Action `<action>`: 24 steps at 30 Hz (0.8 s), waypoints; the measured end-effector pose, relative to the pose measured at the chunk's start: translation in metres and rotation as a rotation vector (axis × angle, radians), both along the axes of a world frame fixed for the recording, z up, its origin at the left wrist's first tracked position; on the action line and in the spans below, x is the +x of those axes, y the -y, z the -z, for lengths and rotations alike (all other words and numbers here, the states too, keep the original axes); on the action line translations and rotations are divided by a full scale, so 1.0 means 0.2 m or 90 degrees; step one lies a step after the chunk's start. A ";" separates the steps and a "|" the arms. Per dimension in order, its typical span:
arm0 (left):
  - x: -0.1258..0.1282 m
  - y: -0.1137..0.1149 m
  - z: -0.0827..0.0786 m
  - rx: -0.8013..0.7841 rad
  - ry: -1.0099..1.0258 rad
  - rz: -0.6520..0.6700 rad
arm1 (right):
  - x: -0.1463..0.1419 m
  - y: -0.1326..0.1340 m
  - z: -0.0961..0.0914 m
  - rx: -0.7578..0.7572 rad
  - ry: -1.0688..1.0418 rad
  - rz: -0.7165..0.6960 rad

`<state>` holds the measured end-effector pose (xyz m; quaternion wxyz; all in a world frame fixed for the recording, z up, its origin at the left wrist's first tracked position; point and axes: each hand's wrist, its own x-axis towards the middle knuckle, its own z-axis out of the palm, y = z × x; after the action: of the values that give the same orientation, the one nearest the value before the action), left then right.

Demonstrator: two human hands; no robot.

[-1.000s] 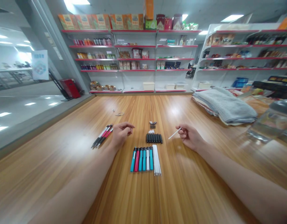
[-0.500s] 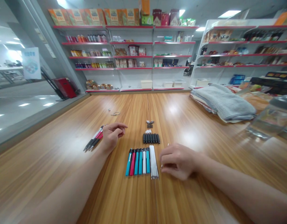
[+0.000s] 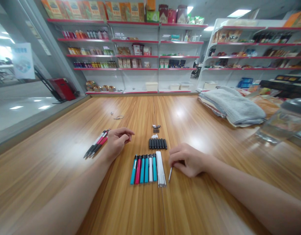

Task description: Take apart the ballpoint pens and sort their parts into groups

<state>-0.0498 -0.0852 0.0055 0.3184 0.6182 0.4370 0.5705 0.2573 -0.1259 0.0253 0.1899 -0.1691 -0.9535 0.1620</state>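
Note:
My right hand [image 3: 187,159] is closed, pinching a thin white pen refill [image 3: 170,175] whose metal tip points toward me. Just left of it lies a bundle of white refills [image 3: 161,169] side by side. Beside those is a row of pen barrels [image 3: 142,169], mostly turquoise, with one red and one white. Beyond them sit black pen grips [image 3: 158,144], small white parts [image 3: 155,136], springs [image 3: 156,131] and silver tips [image 3: 156,126]. My left hand [image 3: 119,140] rests on the table with its fingers curled in, nothing visible in them, near several whole pens [image 3: 96,143].
A wooden table [image 3: 201,209] spans the foreground. A thin ring-like item [image 3: 118,117] and a small metal piece [image 3: 111,113] lie at the back left. Folded cloths [image 3: 233,106] and a clear water jug [image 3: 280,125] stand at the right. Stocked shelves [image 3: 133,68] line the back.
My right hand has moved a little up and away, and the refill in its fingers now shows. My left hand stays in place. The view has shifted slightly.

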 end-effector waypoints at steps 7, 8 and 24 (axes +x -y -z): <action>-0.01 -0.01 0.01 0.005 -0.025 0.016 | -0.05 0.03 0.01 -0.006 0.021 -0.033; -0.01 -0.01 0.01 0.007 -0.029 0.020 | -0.06 0.04 0.01 -0.008 0.020 -0.035; -0.02 -0.03 0.04 0.026 -0.046 0.043 | -0.06 0.01 0.04 0.013 0.025 0.034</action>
<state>-0.0542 -0.0796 -0.0023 0.3089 0.6589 0.4157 0.5456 0.2444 -0.1282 0.0180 0.1769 -0.1960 -0.9537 0.1439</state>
